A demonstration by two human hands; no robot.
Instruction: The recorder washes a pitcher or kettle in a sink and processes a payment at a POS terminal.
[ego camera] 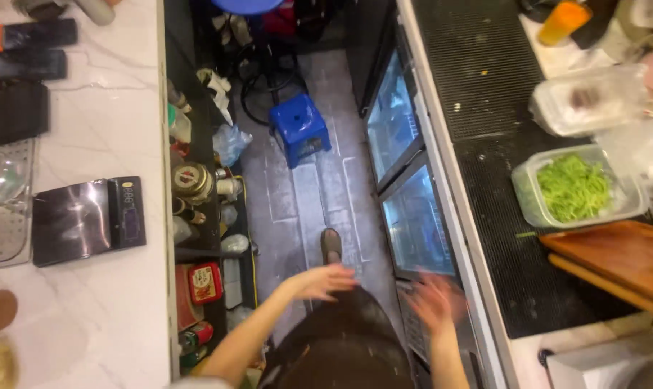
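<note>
Nothing is in hand yet: both the left hand (319, 281) and the blurred right hand (433, 302) hang open and empty at lower centre (mid-aisle), nearest the glass-doored fridge (415, 223) just right.

Both hands (319, 281) empty, apparently blurred.

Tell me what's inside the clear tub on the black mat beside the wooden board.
The clear tub holds a heap of green shreds, like noodles or cut greens. Its bottom is hidden under them. Neither blurred hand is near it.
</note>
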